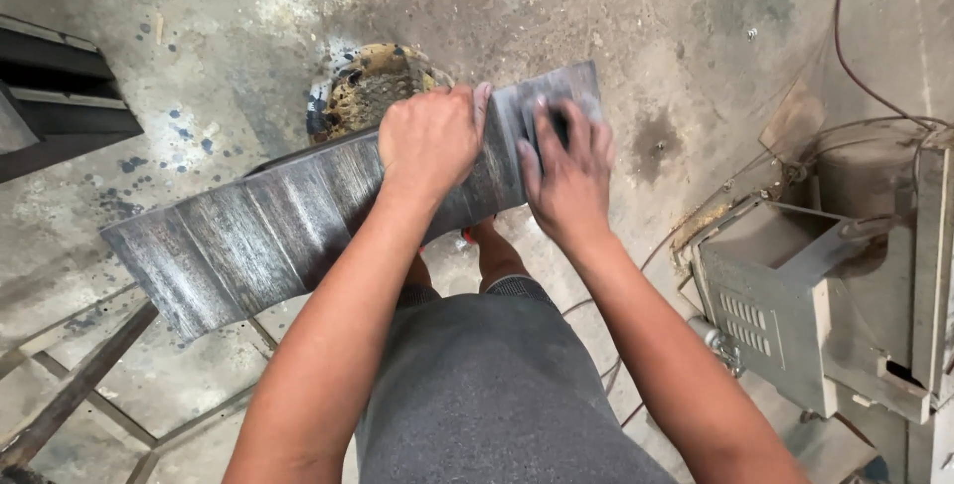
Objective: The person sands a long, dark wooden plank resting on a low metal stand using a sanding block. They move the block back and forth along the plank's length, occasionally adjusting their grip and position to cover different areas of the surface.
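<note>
**Across the middle of the frame, a long metal sheet under two bare hands**

At the upper left edge, a dark stepped metal part (pixel 55 96) juts into view above the stained concrete floor (pixel 636 17). Below it, in the lower left corner, thin steel bars of a frame (pixel 75 390) cross over the floor. A long, streaked grey metal sheet (pixel 248 236) slants from the left middle up toward the upper centre, its surface scratched in bands. Just behind its upper edge sits a round, rusty, crusted lump (pixel 373 86), partly hidden by the sheet.

Near the sheet's right end, the left hand (pixel 429 141) lies curled over the upper edge, fingers folded down and gripping it. Just beside it, the right hand (pixel 568 171) presses on the sheet with fingers spread; whether it holds something small beneath the palm cannot be told. Both forearms reach up from the lower centre, above grey shorts (pixel 487 385). At the right, a dusty grey metal machine box (pixel 795 305) with vent slots stands on the floor, thin cables (pixel 855 67) trailing above it.
</note>
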